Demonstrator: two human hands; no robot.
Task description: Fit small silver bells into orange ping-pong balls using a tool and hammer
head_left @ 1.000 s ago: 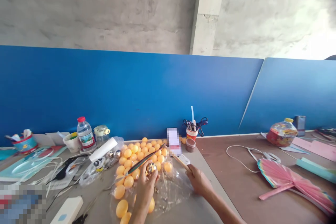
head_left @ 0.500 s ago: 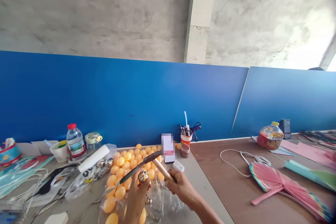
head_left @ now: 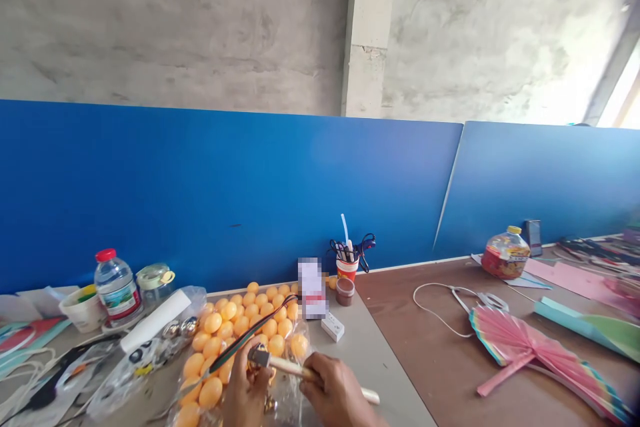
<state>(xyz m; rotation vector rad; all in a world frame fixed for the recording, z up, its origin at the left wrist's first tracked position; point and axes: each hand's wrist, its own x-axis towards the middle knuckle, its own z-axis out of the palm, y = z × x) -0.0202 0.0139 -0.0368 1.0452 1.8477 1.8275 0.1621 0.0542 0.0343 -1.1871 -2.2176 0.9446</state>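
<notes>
The right hand has fingers closed round a hammer; the left hand pinches a shiny, mostly hidden ball between fingers.

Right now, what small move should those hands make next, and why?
Probably lift the wooden-handled tool slightly with the right hand: its dark end sits right by the fingers of the left hand and partly hides what they grip. A gap would likely protect them and clear the view.

An office-like workspace: blue partition panels back a cluttered worktop below a bare concrete wall.
</notes>
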